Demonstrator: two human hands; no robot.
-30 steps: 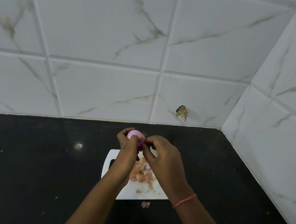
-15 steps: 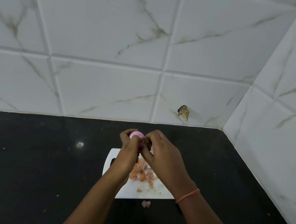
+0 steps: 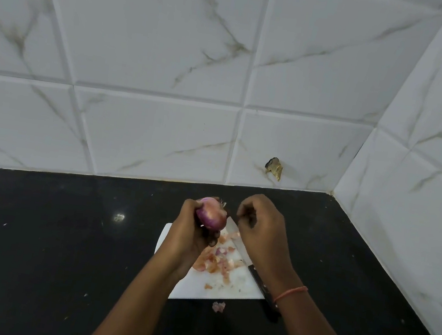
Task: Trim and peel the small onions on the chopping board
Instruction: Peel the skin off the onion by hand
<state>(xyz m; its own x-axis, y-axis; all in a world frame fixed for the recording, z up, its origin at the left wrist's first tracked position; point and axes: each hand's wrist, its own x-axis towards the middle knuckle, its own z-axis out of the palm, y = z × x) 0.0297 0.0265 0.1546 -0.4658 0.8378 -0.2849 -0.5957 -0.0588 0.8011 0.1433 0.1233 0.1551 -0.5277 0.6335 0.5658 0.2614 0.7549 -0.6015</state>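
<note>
- The white chopping board (image 3: 237,287) lies on the black counter (image 3: 36,241), below both hands; it bears a loose heap of onion skins (image 3: 216,259) just under the left hand's knuckles
- A knife (image 3: 253,273) rests on the board beneath the right hand, its pale blade running up toward the gap between the hands and its dark handle passing under the right wrist and off the board's near edge
- One scrap of peel (image 3: 218,306) sits on the counter just off the board's near edge, nearer the viewer than either hand
- The left hand (image 3: 191,236) grips a small onion (image 3: 211,213), fingers curled round its lower half; the purple bulb is held above the board's far end, not touching it
- The right hand (image 3: 262,226) is just beside the onion and apart from it, fingers curled inward with thumb and fingertips drawn together; whether they pinch a shred of skin cannot be told
- An orange thread band (image 3: 291,293) circles the right wrist
- No writing or brand mark can be read on anything
</note>
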